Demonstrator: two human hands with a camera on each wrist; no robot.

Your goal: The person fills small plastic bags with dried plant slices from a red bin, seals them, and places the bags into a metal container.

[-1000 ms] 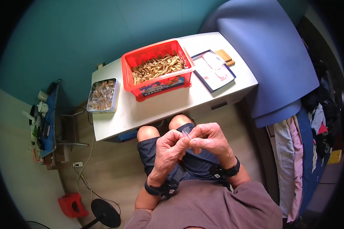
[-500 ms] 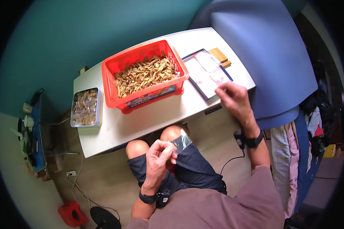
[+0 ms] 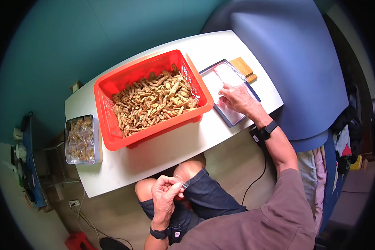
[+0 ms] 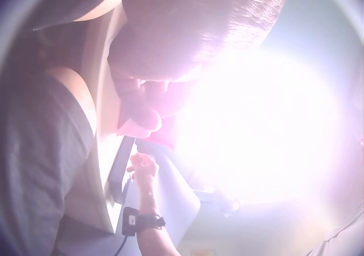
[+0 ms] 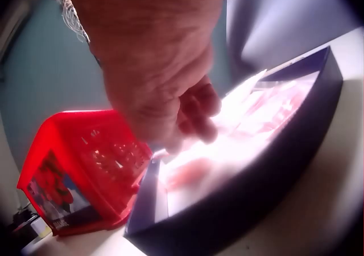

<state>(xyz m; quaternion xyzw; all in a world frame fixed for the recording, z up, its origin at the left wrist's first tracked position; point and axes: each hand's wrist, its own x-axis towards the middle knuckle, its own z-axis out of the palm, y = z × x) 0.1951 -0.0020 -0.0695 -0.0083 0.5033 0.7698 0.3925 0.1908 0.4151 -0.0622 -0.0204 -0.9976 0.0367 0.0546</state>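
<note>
My left hand pinches a small clear plastic piece between thumb and fingers above my knees. Glare washes out much of the left wrist view around the left hand. Over the shallow dark-edged tray is my right hand, its fingers loosely bent downward. Clear and pinkish packets lie in that tray. Bright light hides whether the right fingertips touch them. In the head view the right hand covers the tray's middle.
A red basket full of dried slices stands left of the tray on the white table. At the table's left end is a tin of wrapped pieces. Wooden blocks lie behind the tray; a blue panel rises at right.
My right hand has left the left hand and moved forward and right, over the tray. The left hand keeps the clear plastic low. The head view has shifted, with the basket now larger.
</note>
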